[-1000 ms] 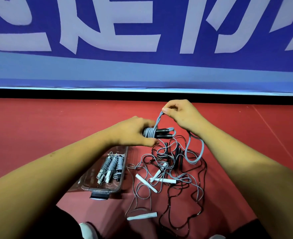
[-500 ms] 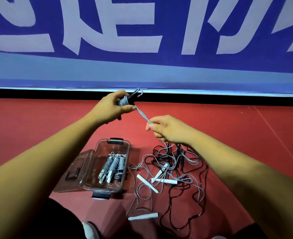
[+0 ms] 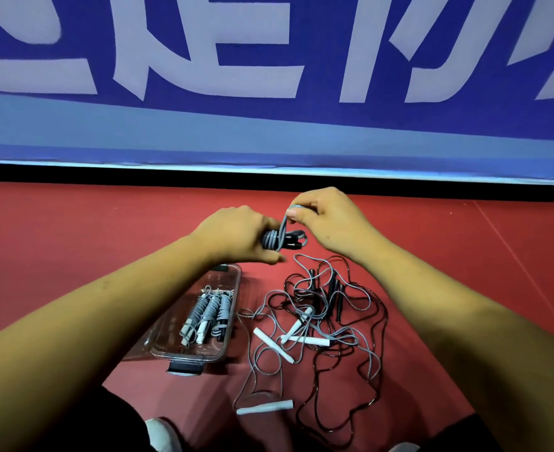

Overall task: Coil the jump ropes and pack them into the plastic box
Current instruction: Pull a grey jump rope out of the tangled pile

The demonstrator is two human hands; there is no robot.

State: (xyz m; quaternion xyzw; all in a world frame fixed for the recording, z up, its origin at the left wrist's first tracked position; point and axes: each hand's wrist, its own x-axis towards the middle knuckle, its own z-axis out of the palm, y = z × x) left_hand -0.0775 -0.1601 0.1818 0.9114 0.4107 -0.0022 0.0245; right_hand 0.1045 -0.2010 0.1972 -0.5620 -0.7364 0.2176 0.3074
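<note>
The coiling step is in hand: the left hand (image 3: 236, 234) grips a half-wound jump rope (image 3: 274, 239) above the floor (image 3: 73, 239), and the right hand (image 3: 331, 220) pinches its loose grey loop just above. The next move, I judge — wrap and tuck that tail, then lay the bundle in the plastic box (image 3: 203, 357) beside three coiled ropes (image 3: 208, 313). A tangle (image 3: 318, 314) lies alongside.

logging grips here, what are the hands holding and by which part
The left hand grips the jump rope by its wrapped handles; the right hand pinches its grey cord above.
</note>
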